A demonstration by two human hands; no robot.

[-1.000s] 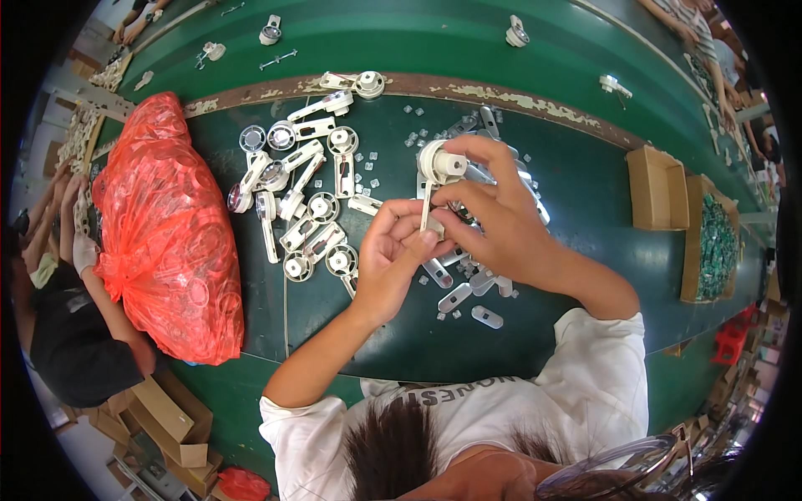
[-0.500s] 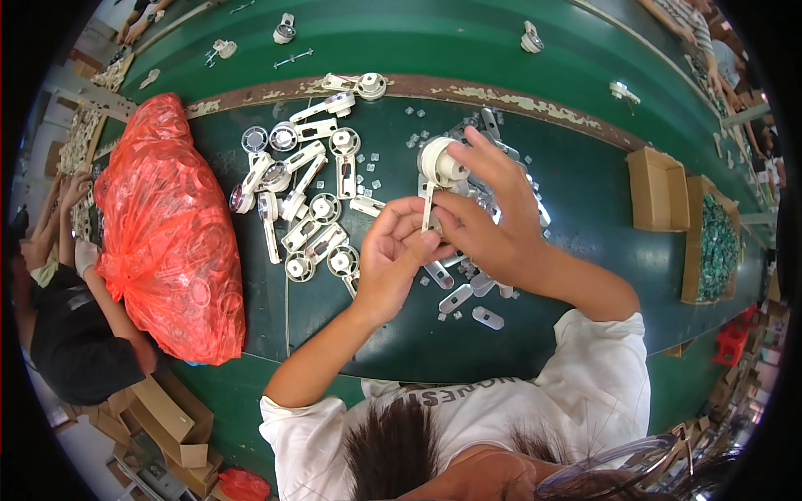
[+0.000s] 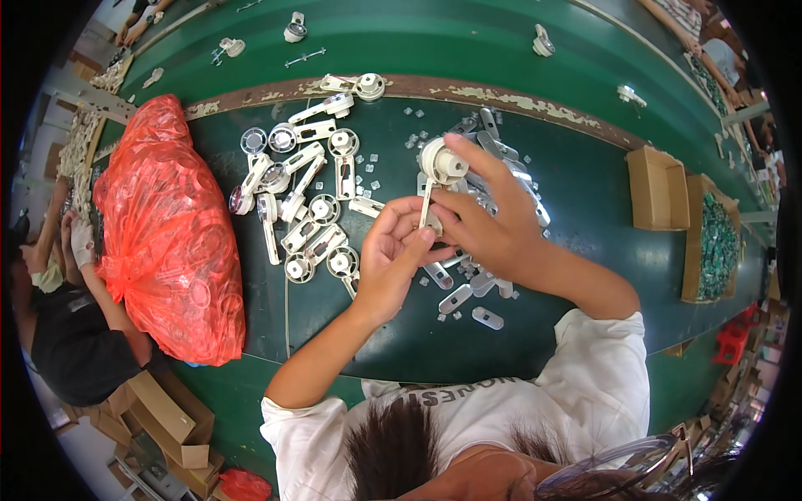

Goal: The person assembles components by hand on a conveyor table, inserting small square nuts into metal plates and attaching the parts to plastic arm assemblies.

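Both my hands meet over the middle of the dark green table, on a white plastic housing (image 3: 442, 164) with a round head and a narrow handle. Its head points away from me. The thumb and fingers of my left hand (image 3: 388, 259) pinch the handle's near end. My right hand (image 3: 497, 230) grips the handle from the right, with one finger stretched up to the round head; its fingertips are partly hidden. Beneath and around my hands lie grey oval covers (image 3: 487, 317) and small clear plastic pieces (image 3: 374, 185). Several similar white housings (image 3: 322, 209) are heaped left of my hands.
A full red plastic bag (image 3: 171, 242) stands on the left, beside a co-worker's arm (image 3: 117, 309). On the right are an open cardboard box (image 3: 658, 190) and a box of green parts (image 3: 714, 246). Beyond the table's worn edge, a green conveyor belt (image 3: 401, 42) carries scattered parts.
Parts on the conveyor have shifted slightly to the right. My hands stay almost in place on the housing; its round head has turned a little. The co-worker's gloved hand on the left has moved.
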